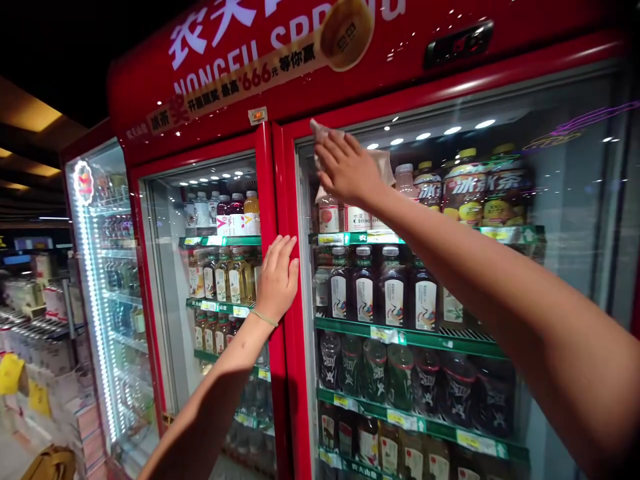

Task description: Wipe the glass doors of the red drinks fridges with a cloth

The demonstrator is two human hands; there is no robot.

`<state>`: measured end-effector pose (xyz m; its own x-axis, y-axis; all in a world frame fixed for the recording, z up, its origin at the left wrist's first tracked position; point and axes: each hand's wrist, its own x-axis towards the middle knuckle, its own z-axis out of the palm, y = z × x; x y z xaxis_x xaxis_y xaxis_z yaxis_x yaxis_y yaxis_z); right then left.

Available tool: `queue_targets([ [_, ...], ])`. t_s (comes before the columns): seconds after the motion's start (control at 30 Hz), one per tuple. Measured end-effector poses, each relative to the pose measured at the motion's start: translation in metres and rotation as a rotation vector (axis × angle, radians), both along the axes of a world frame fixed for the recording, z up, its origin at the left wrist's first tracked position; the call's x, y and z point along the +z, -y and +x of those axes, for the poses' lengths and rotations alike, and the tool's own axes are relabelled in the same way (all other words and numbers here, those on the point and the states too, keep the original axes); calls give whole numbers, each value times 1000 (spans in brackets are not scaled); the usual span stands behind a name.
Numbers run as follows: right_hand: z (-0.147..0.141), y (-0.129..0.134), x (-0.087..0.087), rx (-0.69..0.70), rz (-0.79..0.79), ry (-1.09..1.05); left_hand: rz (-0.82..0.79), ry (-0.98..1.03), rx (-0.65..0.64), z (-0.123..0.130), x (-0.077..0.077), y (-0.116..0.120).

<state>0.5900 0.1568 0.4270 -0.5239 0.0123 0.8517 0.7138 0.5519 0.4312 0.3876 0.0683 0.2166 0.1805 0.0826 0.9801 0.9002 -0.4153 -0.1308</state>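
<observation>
My right hand (347,163) presses a thin pale cloth (384,165) against the upper left of the glass door (565,220) of a red drinks fridge. The cloth's edges stick out past the fingertips and to the right of the hand; its middle is hidden under the palm. Lower and to the left, my left hand (278,277) lies flat with fingers stretched on the red door frame (293,347), where the two doors meet. No object shows in that hand. A thin band (264,317) circles the left wrist.
Behind the glass, bottles (394,287) stand in rows on shelves with green edges (415,330). A small display panel (459,44) sits at the upper right. Another lit fridge (100,280) stands at left, near shelves of goods (40,333). A brown bag (53,463) shows at bottom left.
</observation>
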Motion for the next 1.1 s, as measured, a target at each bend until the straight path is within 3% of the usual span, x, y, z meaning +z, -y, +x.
queue_targets([
  [0.07, 4, 2, 10, -21, 10, -73, -2, -1, 2, 6, 1, -4],
  [0.13, 6, 5, -9, -25, 23, -70, 4, -6, 0, 11, 1, -7],
  [0.2, 10, 8, -56, 2, 36, 17, 21, -8, -6, 16, 1, -8],
  [0.37, 38, 10, -231, 135, 109, 439, 69, 24, -53, 33, 1, -15],
  [0.43, 56, 9, -272, 162, 191, 607, 61, -1, -76, 42, 7, -20],
  [0.47, 65, 9, -278, 168, 221, 671, 57, -15, -84, 47, 11, -23],
  [0.5, 74, 8, -274, 162, 235, 711, 58, -26, -90, 52, 16, -26],
  [0.57, 92, 4, -237, 118, 220, 689, 77, -25, -105, 62, 29, -32],
  [0.73, 140, -3, -80, -53, 121, 263, 139, 8, -122, 94, 67, -50],
  [0.83, 171, -4, -19, -103, 140, 82, 170, -11, -107, 118, 91, -58],
  [0.93, 211, -3, 0, -144, 152, -22, 188, -38, -89, 143, 112, -62],
  [1.1, 306, 5, -15, -228, 125, -245, 184, -42, -52, 166, 131, -72],
])
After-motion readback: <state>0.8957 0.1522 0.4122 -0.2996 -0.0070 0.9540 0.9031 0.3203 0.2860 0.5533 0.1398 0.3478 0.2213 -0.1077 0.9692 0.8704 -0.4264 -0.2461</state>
